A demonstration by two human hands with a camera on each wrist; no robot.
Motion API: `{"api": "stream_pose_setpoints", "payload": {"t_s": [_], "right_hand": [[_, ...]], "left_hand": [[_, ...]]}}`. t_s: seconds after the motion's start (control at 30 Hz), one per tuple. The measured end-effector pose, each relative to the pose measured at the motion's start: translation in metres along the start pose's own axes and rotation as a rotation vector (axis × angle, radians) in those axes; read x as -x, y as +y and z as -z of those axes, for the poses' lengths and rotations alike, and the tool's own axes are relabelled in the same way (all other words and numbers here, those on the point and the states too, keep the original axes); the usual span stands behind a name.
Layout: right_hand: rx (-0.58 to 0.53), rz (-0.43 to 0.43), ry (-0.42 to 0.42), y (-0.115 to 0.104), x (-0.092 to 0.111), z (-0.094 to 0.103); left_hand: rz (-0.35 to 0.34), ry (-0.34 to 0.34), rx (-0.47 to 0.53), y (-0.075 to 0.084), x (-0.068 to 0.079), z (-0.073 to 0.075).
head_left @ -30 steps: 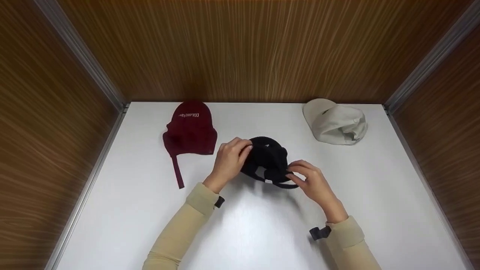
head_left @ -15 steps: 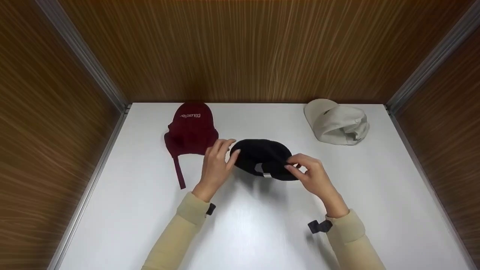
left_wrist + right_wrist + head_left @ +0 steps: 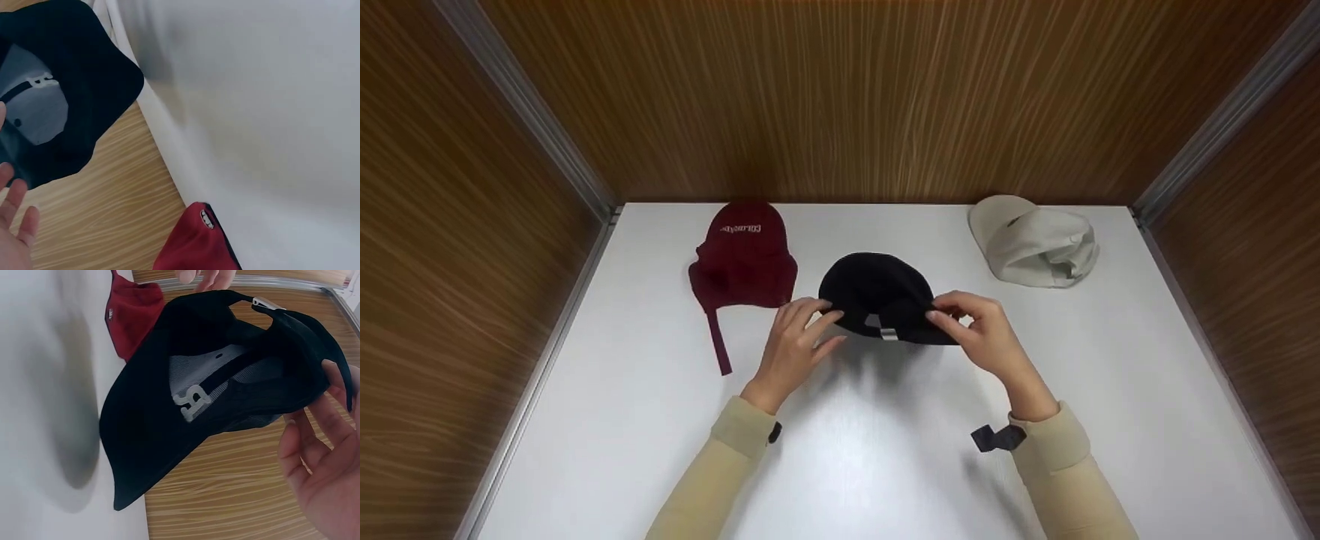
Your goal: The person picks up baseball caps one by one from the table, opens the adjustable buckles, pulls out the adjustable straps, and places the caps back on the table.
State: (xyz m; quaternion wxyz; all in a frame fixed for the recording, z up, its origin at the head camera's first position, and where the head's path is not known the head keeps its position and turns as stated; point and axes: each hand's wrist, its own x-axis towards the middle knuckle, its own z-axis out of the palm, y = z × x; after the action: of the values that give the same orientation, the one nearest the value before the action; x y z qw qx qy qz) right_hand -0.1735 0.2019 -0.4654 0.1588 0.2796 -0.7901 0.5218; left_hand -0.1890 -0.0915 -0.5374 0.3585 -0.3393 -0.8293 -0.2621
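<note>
A black baseball cap is held above the white table, its hollow inside and pale strap buckle turned toward me. My right hand pinches the cap's right edge between thumb and fingers; the right wrist view has those fingers at the strap side, with the bill pointing away. At the cap's left edge, my left hand touches it with loosely extended fingers, the thumb apart from the fabric. Light mesh and a white letter patch are visible inside the crown. The left wrist view cuts off much of the left hand.
A dark red cap with a hanging strap lies on the back left of the white table. At the back right lies a beige cap. Wood-patterned panels enclose the back and sides.
The black cap has shifted left and turned, its inside now facing me more squarely. My left hand has loosened from its upper side and moved down along the left edge; the right keeps its pinch.
</note>
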Motion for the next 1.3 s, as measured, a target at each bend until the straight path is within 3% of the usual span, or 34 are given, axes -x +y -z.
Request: {"api": "stream_pose_setpoints", "payload": {"t_s": [0.3, 0.5, 0.67, 0.77, 0.9, 1.07, 1.17, 1.3], "right_hand": [[-0.061, -0.074, -0.031, 0.000, 0.001, 0.009], [-0.072, -0.072, 0.000, -0.004, 0.001, 0.012], [-0.076, -0.059, 0.001, -0.023, 0.000, 0.016], [-0.081, -0.042, 0.003, -0.023, 0.004, 0.017], [-0.100, -0.012, 0.025, -0.012, 0.012, 0.020], [-0.094, -0.008, 0.091, 0.006, 0.030, 0.022], [-0.022, 0.003, 0.101, 0.019, 0.042, 0.020], [0.103, 0.021, 0.052, 0.045, 0.058, 0.011]], "left_hand": [[-0.078, 0.069, -0.012, 0.001, -0.012, -0.010], [-0.081, 0.070, -0.032, 0.004, -0.022, -0.013], [-0.018, 0.060, 0.033, 0.009, -0.031, -0.008], [0.047, 0.058, 0.114, 0.012, -0.036, -0.005], [0.120, 0.057, 0.198, 0.014, -0.041, -0.003], [0.181, 0.046, 0.227, 0.014, -0.043, -0.002], [0.200, 0.040, 0.230, 0.014, -0.044, -0.001], [0.216, 0.036, 0.234, 0.014, -0.045, -0.001]]}}
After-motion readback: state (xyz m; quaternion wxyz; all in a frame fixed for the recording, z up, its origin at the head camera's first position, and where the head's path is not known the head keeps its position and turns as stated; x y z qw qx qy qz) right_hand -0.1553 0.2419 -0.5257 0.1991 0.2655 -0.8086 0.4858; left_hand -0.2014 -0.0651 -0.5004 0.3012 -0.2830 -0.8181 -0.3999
